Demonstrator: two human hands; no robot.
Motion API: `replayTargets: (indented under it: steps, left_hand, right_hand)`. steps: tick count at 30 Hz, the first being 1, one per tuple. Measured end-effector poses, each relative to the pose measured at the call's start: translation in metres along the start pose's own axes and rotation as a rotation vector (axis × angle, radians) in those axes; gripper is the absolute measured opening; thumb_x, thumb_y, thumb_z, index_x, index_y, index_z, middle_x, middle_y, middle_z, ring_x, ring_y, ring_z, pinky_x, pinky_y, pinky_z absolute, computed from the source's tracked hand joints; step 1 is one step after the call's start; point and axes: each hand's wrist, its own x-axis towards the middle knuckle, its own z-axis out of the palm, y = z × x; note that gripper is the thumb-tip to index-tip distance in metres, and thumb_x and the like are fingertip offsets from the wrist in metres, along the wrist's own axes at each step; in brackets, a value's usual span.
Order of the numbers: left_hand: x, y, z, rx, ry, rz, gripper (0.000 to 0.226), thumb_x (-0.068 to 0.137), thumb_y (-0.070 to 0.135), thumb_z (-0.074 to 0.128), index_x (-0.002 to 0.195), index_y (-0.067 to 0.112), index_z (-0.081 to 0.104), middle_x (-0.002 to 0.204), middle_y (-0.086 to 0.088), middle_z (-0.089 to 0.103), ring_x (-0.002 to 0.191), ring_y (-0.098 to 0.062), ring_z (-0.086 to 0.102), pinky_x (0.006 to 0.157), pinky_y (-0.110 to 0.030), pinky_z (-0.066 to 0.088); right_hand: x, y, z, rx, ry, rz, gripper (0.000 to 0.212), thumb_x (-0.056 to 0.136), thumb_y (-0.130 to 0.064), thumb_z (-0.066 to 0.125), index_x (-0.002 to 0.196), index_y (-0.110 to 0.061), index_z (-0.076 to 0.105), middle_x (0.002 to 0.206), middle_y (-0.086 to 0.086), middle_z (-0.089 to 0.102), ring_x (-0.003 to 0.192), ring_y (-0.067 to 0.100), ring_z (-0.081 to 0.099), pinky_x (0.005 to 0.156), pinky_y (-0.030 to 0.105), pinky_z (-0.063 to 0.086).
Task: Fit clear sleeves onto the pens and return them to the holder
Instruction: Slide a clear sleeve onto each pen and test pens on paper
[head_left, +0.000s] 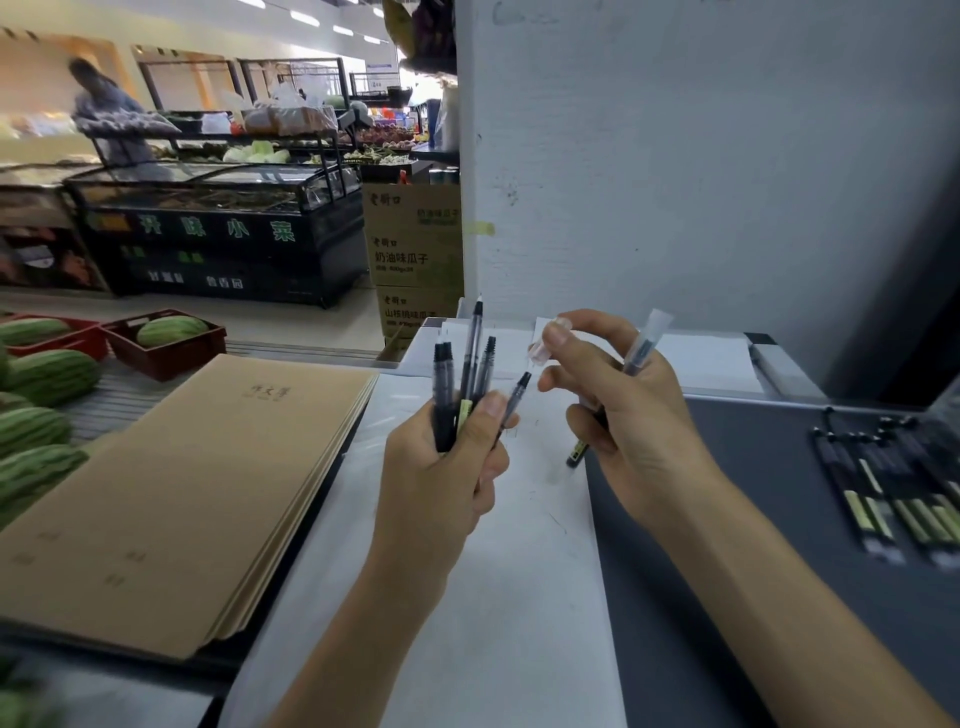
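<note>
One sleeve, seemingly, between right hand fingertips

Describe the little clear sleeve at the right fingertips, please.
The sleeve is a short see-through tube, plastic by its look. The right hand pinches it at its fingertips, in the air over the white paper. It sits just above the dark tip of a pen that slants up from the left hand, not yet fitted.

The slim black plastic pens are banded in yellow-green; the flat kraft-brown paper notebooks are printed with dark characters; the oblong melons are striped in green.
</note>
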Motion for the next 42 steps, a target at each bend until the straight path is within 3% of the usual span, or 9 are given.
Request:
replayTargets:
  steps: [6, 12, 17, 25, 28, 32, 36, 40, 42]
  left_hand:
    - [0.000, 0.001, 0.000, -0.007, 0.019, -0.019, 0.039, 0.095, 0.040, 0.063, 0.092, 0.002, 0.070, 0.053, 0.001, 0.042, 0.039, -0.008, 0.033, 0.035, -0.017, 0.027]
    - [0.001, -0.001, -0.001, 0.003, 0.050, -0.005, 0.038, 0.101, 0.035, 0.060, 0.094, -0.003, 0.066, 0.052, 0.000, 0.040, 0.038, -0.008, 0.032, 0.035, -0.018, 0.026]
    - [0.001, -0.005, 0.001, 0.037, 0.084, 0.020, 0.036, 0.103, 0.030, 0.061, 0.092, -0.004, 0.062, 0.054, -0.002, 0.040, 0.040, -0.009, 0.032, 0.036, -0.019, 0.025]
    - [0.000, -0.010, 0.002, 0.077, 0.133, 0.026, 0.033, 0.103, 0.033, 0.062, 0.072, 0.021, 0.057, 0.052, 0.001, 0.044, 0.040, -0.012, 0.032, 0.038, -0.019, 0.027]
    - [-0.001, -0.010, 0.002, 0.071, 0.130, 0.026, 0.032, 0.102, 0.033, 0.063, 0.074, 0.020, 0.057, 0.053, 0.002, 0.044, 0.041, -0.011, 0.033, 0.038, -0.018, 0.027]
    - [0.000, -0.005, 0.007, 0.002, 0.111, -0.002, 0.030, 0.103, 0.035, 0.061, 0.077, 0.020, 0.059, 0.054, 0.000, 0.042, 0.040, -0.009, 0.033, 0.037, -0.018, 0.027]
    - [0.002, -0.001, 0.013, -0.097, 0.124, -0.053, 0.028, 0.103, 0.035, 0.059, 0.084, 0.015, 0.060, 0.057, -0.005, 0.048, 0.038, -0.007, 0.039, 0.035, -0.017, 0.029]
    - [-0.002, -0.003, 0.008, -0.118, 0.101, -0.059, 0.031, 0.104, 0.038, 0.057, 0.080, 0.018, 0.059, 0.063, -0.010, 0.055, 0.036, -0.009, 0.040, 0.033, -0.019, 0.028]
    - [-0.003, -0.003, 0.005, -0.094, 0.076, -0.043, 0.034, 0.105, 0.040, 0.054, 0.077, 0.022, 0.060, 0.064, -0.009, 0.057, 0.036, -0.014, 0.039, 0.035, -0.020, 0.029]
  right_hand:
    - [0.000, 0.002, 0.002, -0.125, -0.022, -0.043, 0.025, 0.088, -0.033, 0.080, 0.110, -0.024, 0.073, 0.085, 0.001, 0.077, 0.063, 0.006, 0.063, 0.045, 0.017, 0.039]
    - [-0.001, 0.009, 0.005, -0.286, -0.044, -0.167, 0.020, 0.090, -0.031, 0.080, 0.102, -0.020, 0.070, 0.078, -0.002, 0.077, 0.058, 0.004, 0.066, 0.049, 0.010, 0.044]
    - [-0.002, 0.010, 0.006, -0.248, -0.063, -0.204, 0.016, 0.091, -0.018, 0.080, 0.094, -0.012, 0.065, 0.074, 0.002, 0.075, 0.054, 0.007, 0.063, 0.048, 0.010, 0.042]
    - [-0.002, 0.014, 0.005, -0.262, -0.088, -0.205, 0.018, 0.092, -0.016, 0.078, 0.094, -0.009, 0.061, 0.073, 0.006, 0.073, 0.057, 0.012, 0.061, 0.049, 0.011, 0.042]
    - [-0.004, 0.014, 0.005, -0.289, -0.077, -0.224, 0.017, 0.093, -0.015, 0.078, 0.091, -0.012, 0.061, 0.068, 0.003, 0.071, 0.050, 0.006, 0.059, 0.048, 0.009, 0.041]
    - [-0.009, 0.013, 0.011, -0.294, -0.023, -0.215, 0.016, 0.092, -0.025, 0.079, 0.100, -0.021, 0.065, 0.071, 0.003, 0.073, 0.050, 0.003, 0.059, 0.048, 0.009, 0.042]
    - [-0.012, 0.012, 0.015, -0.221, -0.007, -0.039, 0.029, 0.088, -0.040, 0.080, 0.112, -0.028, 0.071, 0.070, -0.005, 0.072, 0.050, 0.001, 0.056, 0.043, 0.015, 0.039]
    - [-0.011, 0.012, 0.010, -0.300, -0.015, -0.027, 0.011, 0.090, -0.038, 0.077, 0.086, -0.029, 0.082, 0.067, -0.010, 0.070, 0.046, -0.003, 0.054, 0.044, 0.008, 0.039]
    - [-0.013, 0.013, 0.011, -0.359, -0.012, -0.042, 0.017, 0.093, -0.039, 0.075, 0.078, -0.032, 0.081, 0.067, -0.012, 0.070, 0.046, -0.005, 0.054, 0.043, 0.007, 0.038]
